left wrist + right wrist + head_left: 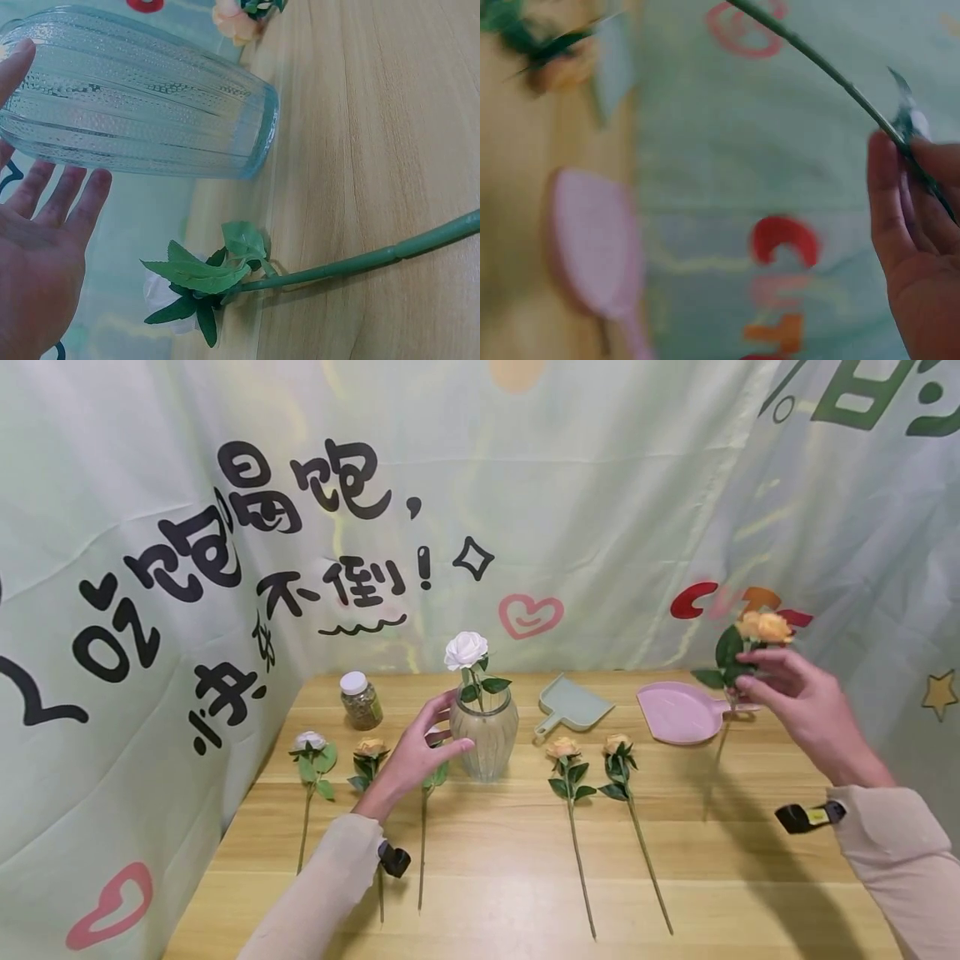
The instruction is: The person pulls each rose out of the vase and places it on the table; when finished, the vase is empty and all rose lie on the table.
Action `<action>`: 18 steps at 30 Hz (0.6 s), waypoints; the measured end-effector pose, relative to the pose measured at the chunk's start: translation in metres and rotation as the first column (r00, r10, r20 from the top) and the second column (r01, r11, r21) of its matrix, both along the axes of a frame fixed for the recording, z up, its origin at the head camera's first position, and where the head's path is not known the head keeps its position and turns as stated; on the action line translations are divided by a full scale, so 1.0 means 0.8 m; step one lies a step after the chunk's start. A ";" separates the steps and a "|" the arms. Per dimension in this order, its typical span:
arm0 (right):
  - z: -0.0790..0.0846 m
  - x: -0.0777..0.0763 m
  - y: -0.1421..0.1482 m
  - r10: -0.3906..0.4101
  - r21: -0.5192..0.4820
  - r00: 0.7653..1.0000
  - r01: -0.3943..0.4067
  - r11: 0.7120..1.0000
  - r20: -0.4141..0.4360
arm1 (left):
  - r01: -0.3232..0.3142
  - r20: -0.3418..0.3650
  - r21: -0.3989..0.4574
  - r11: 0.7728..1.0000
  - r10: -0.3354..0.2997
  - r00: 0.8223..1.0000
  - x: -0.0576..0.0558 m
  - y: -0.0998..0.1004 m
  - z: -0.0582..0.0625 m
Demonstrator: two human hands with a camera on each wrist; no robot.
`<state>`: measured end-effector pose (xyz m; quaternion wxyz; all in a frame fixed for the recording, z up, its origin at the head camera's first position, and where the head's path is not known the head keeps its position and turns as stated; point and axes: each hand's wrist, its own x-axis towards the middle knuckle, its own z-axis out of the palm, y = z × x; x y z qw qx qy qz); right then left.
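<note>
A clear ribbed glass vase [491, 743] stands on the table with one white rose [467, 651] in it. My left hand [420, 750] holds the vase's left side, thumb in front and fingers behind; in the left wrist view the fingertips [96, 182] lie along the glass. Raised at the right, my right hand [806, 697] pinches an orange rose [765, 627] by its stem just under the bloom. The rose hangs upright, its stem [832, 79] crossing the right wrist view. Another white rose [169, 300] lies beside the vase, partly hidden by my left hand in the head view.
Two orange roses [573, 777] lie right of the vase. A white rose [309, 742] and an orange rose [370, 748] lie at left. Behind are a white-capped jar [362, 702], a grey-green dustpan [576, 706] and a pink dustpan [678, 712]. A printed cloth [600, 527] hangs behind.
</note>
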<state>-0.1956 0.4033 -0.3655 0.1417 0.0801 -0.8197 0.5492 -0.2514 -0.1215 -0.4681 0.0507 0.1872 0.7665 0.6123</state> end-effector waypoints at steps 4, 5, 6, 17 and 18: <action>-0.044 0.014 0.024 0.060 0.110 0.993 -0.072 0.991 0.103 | 0.000 0.000 0.006 1.000 0.000 1.000 -0.001 0.001 0.000; -0.055 0.016 0.027 0.085 0.109 0.989 -0.099 0.989 0.123 | -0.001 -0.001 0.007 1.000 0.001 1.000 -0.001 0.000 0.000; -0.065 0.019 0.030 0.108 0.108 0.983 -0.125 0.986 0.149 | -0.001 -0.001 0.007 1.000 0.001 1.000 -0.001 0.000 0.000; -0.150 0.040 0.032 0.181 0.020 0.901 -0.205 0.979 0.394 | 0.001 -0.012 0.003 1.000 -0.001 1.000 -0.002 0.000 -0.002; -0.156 0.040 0.031 0.175 0.013 0.895 -0.197 0.980 0.411 | 0.000 -0.012 0.003 1.000 0.000 1.000 -0.002 0.000 -0.002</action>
